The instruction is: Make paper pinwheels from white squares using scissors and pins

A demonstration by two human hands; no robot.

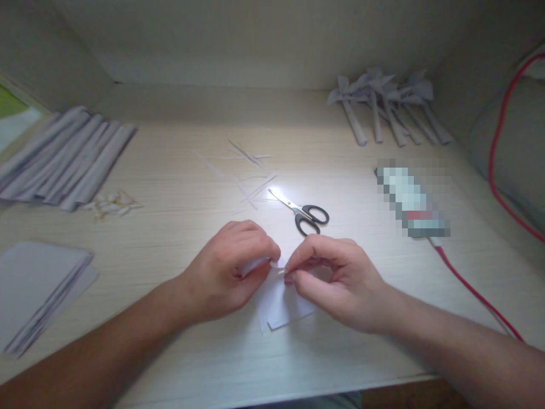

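Both my hands meet over a piece of folded white paper (289, 309) near the front of the desk. With thumb and fingers closed, my left hand (232, 270) grips the paper's upper left part. My right hand (336, 278) pinches a tiny pale yellowish piece (281, 272) at the paper's upper edge; fingertips cover most of it, so its kind is unclear. Just beyond my hands lie black-handled scissors (304, 213), blades pointing up and left.
Thin paper strips (251, 176) lie beyond the scissors. On the left are rolled paper tubes (72, 159), small pale pieces (114, 204) and stacked paper sheets (42, 289). Paper flowers on stems (387, 105) rest at the back right. A blurred-out phone (411, 199) trails a red cable (477, 298).
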